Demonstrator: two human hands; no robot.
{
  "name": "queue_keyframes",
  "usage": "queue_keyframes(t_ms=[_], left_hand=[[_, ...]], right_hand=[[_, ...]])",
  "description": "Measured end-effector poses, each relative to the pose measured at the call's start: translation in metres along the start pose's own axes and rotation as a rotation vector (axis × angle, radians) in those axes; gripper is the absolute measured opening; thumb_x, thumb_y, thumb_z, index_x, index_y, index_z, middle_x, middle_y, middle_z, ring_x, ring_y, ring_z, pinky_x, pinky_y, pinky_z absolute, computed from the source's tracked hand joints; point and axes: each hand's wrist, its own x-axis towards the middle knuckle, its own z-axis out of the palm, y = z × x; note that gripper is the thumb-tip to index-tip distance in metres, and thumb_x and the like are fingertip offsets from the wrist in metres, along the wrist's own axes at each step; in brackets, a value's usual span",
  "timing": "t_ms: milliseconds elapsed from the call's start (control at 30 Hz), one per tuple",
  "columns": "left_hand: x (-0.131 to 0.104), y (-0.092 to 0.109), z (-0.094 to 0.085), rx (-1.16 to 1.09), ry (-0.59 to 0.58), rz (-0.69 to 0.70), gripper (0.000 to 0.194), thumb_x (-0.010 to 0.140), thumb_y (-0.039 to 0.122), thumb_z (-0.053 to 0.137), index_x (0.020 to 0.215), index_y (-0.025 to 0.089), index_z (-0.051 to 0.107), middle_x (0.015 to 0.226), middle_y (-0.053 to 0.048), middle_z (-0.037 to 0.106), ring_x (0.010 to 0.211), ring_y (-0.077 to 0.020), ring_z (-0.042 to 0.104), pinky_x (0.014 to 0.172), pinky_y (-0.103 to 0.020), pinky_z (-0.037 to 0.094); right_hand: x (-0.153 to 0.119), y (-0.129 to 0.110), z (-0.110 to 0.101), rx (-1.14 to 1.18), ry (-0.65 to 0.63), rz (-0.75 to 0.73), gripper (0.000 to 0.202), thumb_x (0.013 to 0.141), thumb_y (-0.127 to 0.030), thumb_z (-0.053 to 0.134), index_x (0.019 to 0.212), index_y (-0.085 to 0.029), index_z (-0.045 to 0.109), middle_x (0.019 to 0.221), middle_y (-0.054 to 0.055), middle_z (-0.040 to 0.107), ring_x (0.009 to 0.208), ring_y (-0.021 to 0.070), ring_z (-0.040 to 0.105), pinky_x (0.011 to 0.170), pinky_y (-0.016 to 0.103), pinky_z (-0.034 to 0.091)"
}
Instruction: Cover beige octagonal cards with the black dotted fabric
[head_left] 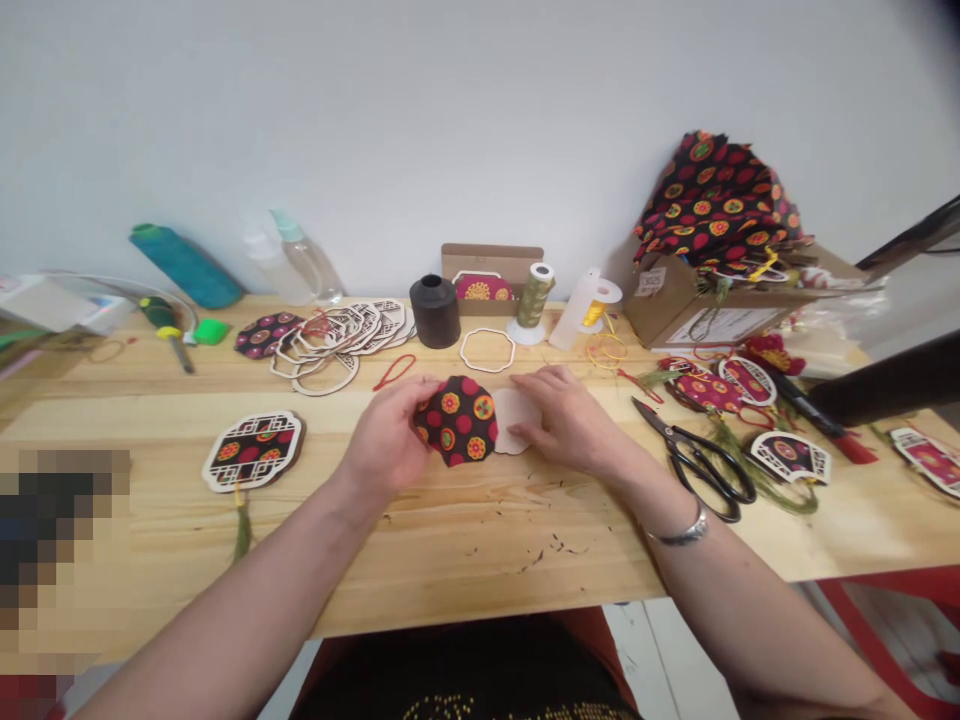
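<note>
Nearest the lens, two bare forearms, reaching over a scratched wooden table [465,560]. Left hand [386,440] pinching the patterned fabric piece [457,420] by its left edge, raised slightly off the wood, face to the camera, roughly round with no clear long axis; right hand [570,420] pressing flat on a pale blank [514,420] touching the fabric's right side. Beyond, black scissors [701,465] to the right and a dark thread spool [435,310] behind.

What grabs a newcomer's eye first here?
At table centre, the left hand holds a dark fabric piece with red and orange circles, while the right hand presses a pale blank. Black scissors lie right; matching fabric heaps over a cardboard box.
</note>
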Motion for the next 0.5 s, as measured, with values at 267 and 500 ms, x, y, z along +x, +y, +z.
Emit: queue_keyframes(t_ms=[267, 500], left_hand=[[-0.02, -0.021, 0.001, 0.445, -0.429, -0.023, 0.018, 0.072, 0.028, 0.069, 0.061, 0.015, 0.063, 0.055, 0.002, 0.061, 0.052, -0.0089, 0.053, 0.052, -0.021, 0.042], [-0.021, -0.029, -0.001, 0.45, -0.553, 0.027, 0.017, 0.074, 0.013, 0.055, 0.061, 0.019, 0.045, 0.088, -0.005, 0.071, 0.069, -0.0127, 0.062, 0.065, -0.028, 0.048]], right_hand=[[0.0, -0.008, -0.006, 0.069, 0.044, -0.052, 0.017, 0.082, -0.032, 0.064, 0.089, -0.017, 0.07, 0.09, 0.009, 0.068, 0.096, 0.0252, 0.054, 0.085, 0.041, 0.045], [0.01, 0.028, -0.007, 0.151, 0.507, 0.396, 0.023, 0.083, -0.035, 0.054, 0.079, -0.017, 0.066, 0.083, 0.011, 0.068, 0.081, 0.0249, 0.06, 0.076, 0.041, 0.047]])
